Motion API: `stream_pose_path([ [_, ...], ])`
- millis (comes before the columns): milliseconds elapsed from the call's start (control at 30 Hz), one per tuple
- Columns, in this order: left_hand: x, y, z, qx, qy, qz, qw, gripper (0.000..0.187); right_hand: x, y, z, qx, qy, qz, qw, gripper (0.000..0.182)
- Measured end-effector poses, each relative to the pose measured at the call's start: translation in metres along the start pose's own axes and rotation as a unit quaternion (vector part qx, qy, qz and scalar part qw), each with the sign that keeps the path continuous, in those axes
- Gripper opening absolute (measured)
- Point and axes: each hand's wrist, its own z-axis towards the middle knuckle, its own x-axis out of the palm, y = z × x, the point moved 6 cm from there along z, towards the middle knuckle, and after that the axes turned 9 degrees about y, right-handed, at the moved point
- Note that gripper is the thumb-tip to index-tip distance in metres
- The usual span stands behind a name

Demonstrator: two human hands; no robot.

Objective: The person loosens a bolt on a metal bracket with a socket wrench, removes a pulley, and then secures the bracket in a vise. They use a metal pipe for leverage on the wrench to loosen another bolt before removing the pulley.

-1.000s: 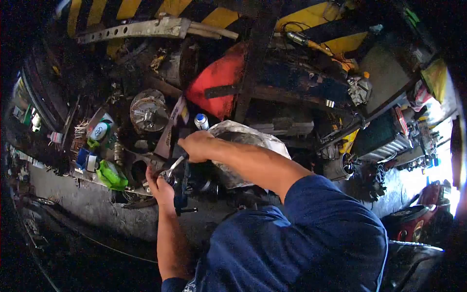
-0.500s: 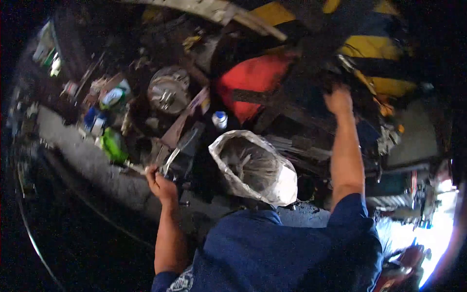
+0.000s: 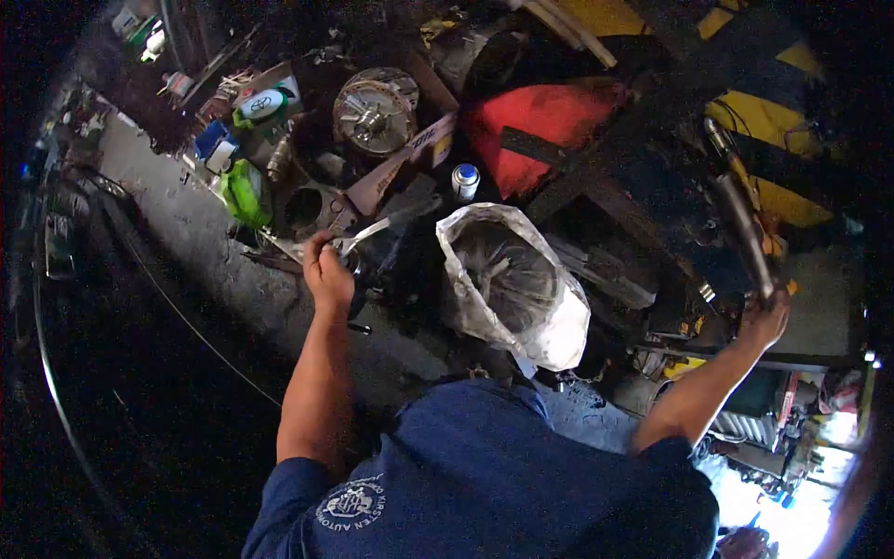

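Note:
My left hand is closed around a pale metal tool, whose thin arms stick out on both sides of the fist. Its exact kind is unclear. On the right, my right hand grips the lower end of a dark metal pipe that slants up and away. Between the arms stands a white sack, its mouth open and clear wrapping inside. Just beyond the sack is a spray can with a blue cap.
A red panel lies past the can. To the left are a round metal hub part, a cardboard box, a green bag and a white-and-green bottle. Yellow-and-black striping marks the far right. Several metal bars lie beside the sack.
My right hand has moved right and nearer to me, and now holds the pipe. My left hand keeps hold of its tool. The whole view has shifted slightly.

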Motion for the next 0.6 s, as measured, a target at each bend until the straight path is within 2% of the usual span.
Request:
stream_pose_path([
  [33,0.002,-0.005,-0.001,0.006,0.028,0.011,1.000,0.025,0.015,0.018,-0.013,0.130,0.012,0.251,0.959,0.026],
  [67,0.007,-0.011,-0.004,-0.048,0.016,-0.049,0.998,0.025,0.047,0.067,-0.043,0.254,0.025,0.479,0.840,0.026],
  [100,0.006,-0.013,-0.003,-0.051,0.011,-0.051,0.997,0.025,0.075,0.073,-0.063,0.301,-0.018,0.444,0.844,0.024],
  [133,0.006,-0.019,-0.002,-0.014,0.020,0.009,1.000,0.025,0.113,0.105,-0.079,0.327,0.088,0.422,0.841,0.026],
  [167,0.008,-0.027,-0.003,0.023,0.029,0.067,0.997,0.025,0.146,0.160,-0.094,0.331,0.054,0.387,0.859,0.016],
  [200,0.011,-0.042,-0.005,0.045,0.033,0.107,0.993,0.025,0.188,0.129,-0.095,0.209,0.180,0.345,0.897,0.016],
  [233,0.010,-0.041,-0.006,0.046,0.025,0.108,0.993,0.025,0.214,0.178,-0.106,0.284,0.216,0.333,0.873,0.016],
  [267,0.010,-0.036,-0.005,0.030,0.032,0.095,0.995,0.026,0.246,0.201,-0.113,0.308,0.229,0.430,0.817,0.016],
  [367,0.010,-0.038,-0.005,0.002,0.023,0.120,0.992,0.026,0.315,0.212,-0.112,0.273,0.308,0.444,0.796,0.019],
  [433,0.011,-0.039,-0.006,0.005,0.023,0.069,0.997,0.025,0.347,0.219,-0.114,0.262,0.400,0.416,0.774,0.018],
  [500,0.011,-0.040,-0.005,0.027,0.027,0.077,0.996,0.024,0.374,0.215,-0.112,0.253,0.422,0.410,0.768,0.021],
  [567,0.013,-0.040,-0.007,0.001,0.024,0.038,0.999,0.023,0.396,0.214,-0.116,0.280,0.459,0.434,0.722,0.027],
  [600,0.014,-0.038,-0.008,-0.027,0.023,0.024,0.999,0.023,0.407,0.213,-0.115,0.282,0.464,0.432,0.720,0.027],
])
